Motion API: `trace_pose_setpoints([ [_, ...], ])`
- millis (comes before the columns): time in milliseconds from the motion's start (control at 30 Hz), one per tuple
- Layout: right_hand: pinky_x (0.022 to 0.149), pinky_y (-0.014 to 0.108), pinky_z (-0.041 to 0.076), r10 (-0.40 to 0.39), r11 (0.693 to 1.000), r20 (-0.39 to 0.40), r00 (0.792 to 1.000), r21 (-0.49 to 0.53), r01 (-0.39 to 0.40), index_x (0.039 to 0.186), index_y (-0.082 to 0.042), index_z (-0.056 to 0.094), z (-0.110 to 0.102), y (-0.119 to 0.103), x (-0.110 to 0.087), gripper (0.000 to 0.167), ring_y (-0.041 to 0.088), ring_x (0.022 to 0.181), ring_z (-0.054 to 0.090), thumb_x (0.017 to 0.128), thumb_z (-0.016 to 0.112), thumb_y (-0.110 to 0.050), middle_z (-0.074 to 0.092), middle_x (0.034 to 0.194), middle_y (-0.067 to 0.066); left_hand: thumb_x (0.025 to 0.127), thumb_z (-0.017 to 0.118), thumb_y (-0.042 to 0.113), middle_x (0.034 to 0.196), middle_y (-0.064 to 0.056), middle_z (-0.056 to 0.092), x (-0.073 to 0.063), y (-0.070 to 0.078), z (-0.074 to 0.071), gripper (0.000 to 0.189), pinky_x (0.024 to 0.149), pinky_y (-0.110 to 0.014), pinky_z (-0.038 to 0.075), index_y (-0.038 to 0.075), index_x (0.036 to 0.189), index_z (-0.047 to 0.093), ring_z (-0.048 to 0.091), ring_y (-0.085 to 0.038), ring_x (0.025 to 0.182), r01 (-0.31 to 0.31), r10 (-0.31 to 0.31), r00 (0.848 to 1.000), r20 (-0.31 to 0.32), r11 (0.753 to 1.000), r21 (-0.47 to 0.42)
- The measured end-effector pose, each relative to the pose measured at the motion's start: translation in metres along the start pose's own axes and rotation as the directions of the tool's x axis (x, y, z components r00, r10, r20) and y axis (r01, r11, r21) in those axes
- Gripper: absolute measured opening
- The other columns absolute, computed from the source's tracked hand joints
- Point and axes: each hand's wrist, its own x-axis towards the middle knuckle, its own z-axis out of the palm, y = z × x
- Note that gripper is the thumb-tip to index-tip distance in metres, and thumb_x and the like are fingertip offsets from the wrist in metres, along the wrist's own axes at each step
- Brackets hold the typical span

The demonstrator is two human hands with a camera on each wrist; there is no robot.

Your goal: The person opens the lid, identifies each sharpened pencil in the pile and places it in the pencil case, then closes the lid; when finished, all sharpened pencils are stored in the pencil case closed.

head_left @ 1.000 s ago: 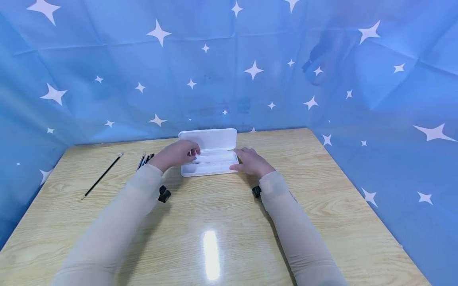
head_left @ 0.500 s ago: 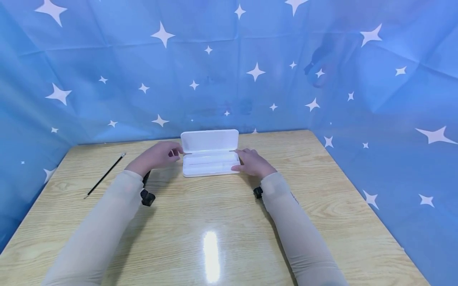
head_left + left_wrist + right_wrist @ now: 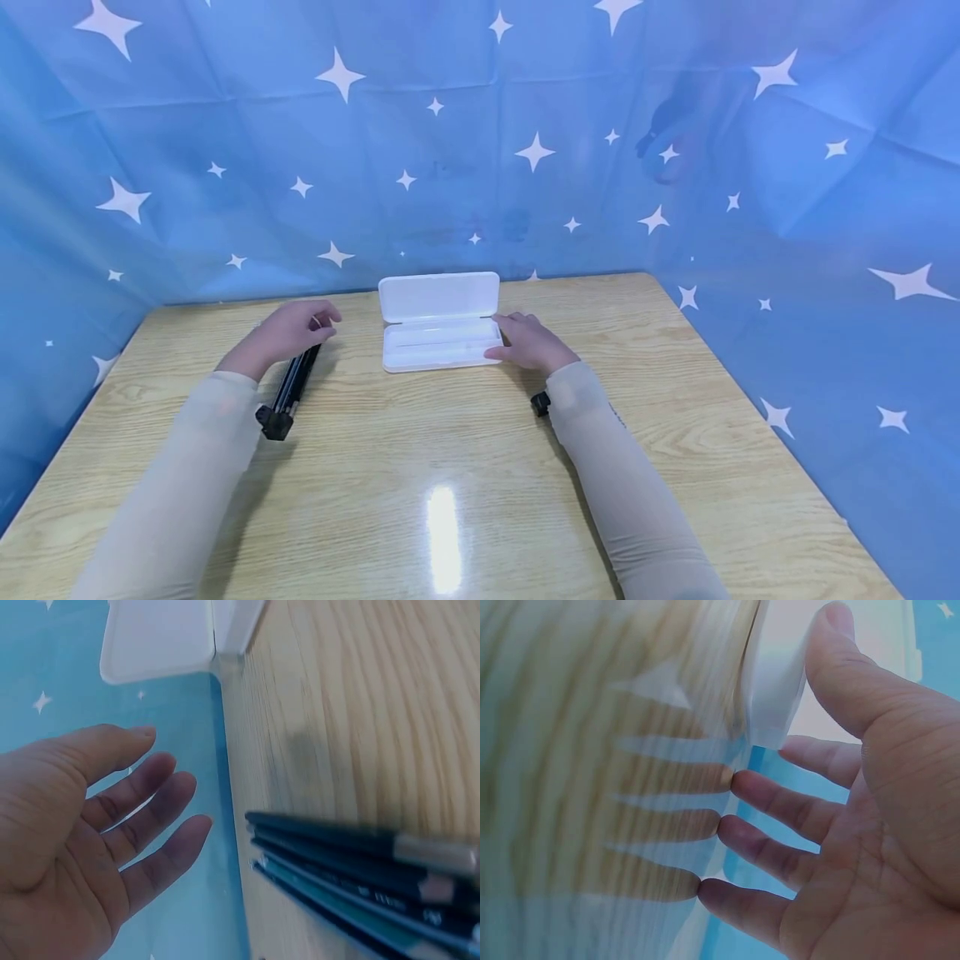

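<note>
1. Swinging left from the open white case (image 3: 438, 297) on the table (image 3: 390, 467), the left hand (image 3: 294, 327) hung near the dark pencils (image 3: 345, 860), fingers apart and empty.
2. That left pencils, not case, nearest it.
3. The right hand (image 3: 528, 340) stayed touching the case's right end, thumb and fingers spread.

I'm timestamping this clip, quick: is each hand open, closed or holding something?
Left hand: open, holding nothing, near the slim dark pencils.
Right hand: open, thumb against the white rectangular case.
</note>
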Motion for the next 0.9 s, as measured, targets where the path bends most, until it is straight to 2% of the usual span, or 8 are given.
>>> trace_pose_setpoints([
  [133,0.12,0.055,0.026,0.0,1.0,0.001,1.0,0.0,0.0,0.163,-0.015,0.024,-0.001,-0.001,0.0,0.077,0.039,0.152,0.016,0.102,0.06,-0.046,0.026,0.164,0.016,0.104,0.056,0.01,0.112,-0.02,0.066,-0.008,-0.011,-0.004,0.028,0.087,-0.054,0.051,-0.005,0.127,0.061,0.062,-0.037,0.103,0.025,-0.025,1.0,-0.015,0.999,-0.021],
  [233,0.12,0.055,0.026,0.002,1.0,0.003,1.0,-0.003,-0.002,0.163,-0.015,0.025,-0.001,-0.002,0.0,0.077,0.039,0.152,0.017,0.101,0.06,-0.046,0.026,0.164,0.015,0.105,0.055,0.013,0.114,-0.021,0.064,-0.015,-0.018,-0.007,0.029,0.083,-0.05,0.053,-0.003,0.128,0.06,0.062,-0.038,0.104,0.061,-0.062,0.998,-0.027,0.997,-0.054],
  [433,0.12,0.056,0.026,-0.001,1.0,-0.003,1.0,-0.008,0.001,0.162,-0.015,0.025,0.0,-0.001,0.001,0.076,0.039,0.152,0.017,0.102,0.06,-0.046,0.027,0.164,0.016,0.106,0.053,0.019,0.121,-0.024,0.06,-0.029,-0.025,-0.011,0.034,0.077,-0.04,0.058,-0.005,0.13,0.058,0.063,-0.036,0.104,0.119,-0.127,0.991,-0.034,0.977,-0.177],
  [700,0.12,0.055,0.025,-0.002,1.0,-0.001,1.0,-0.004,0.002,0.162,-0.016,0.026,-0.001,0.0,0.001,0.076,0.039,0.152,0.017,0.102,0.059,-0.046,0.027,0.164,0.016,0.107,0.052,0.019,0.129,-0.025,0.054,-0.039,-0.029,-0.009,0.038,0.084,-0.047,0.057,-0.004,0.137,0.052,0.062,-0.039,0.108,0.175,-0.18,0.984,0.001,0.954,-0.243],
  [900,0.12,0.055,0.026,-0.005,1.0,0.002,1.0,-0.007,0.005,0.162,-0.015,0.025,-0.001,-0.002,0.0,0.075,0.039,0.152,0.018,0.102,0.059,-0.045,0.027,0.163,0.016,0.108,0.048,0.02,0.135,-0.028,0.047,-0.043,-0.033,-0.008,0.045,0.091,-0.049,0.057,-0.007,0.144,0.043,0.057,-0.042,0.118,0.205,-0.207,0.978,0.031,0.917,-0.341],
])
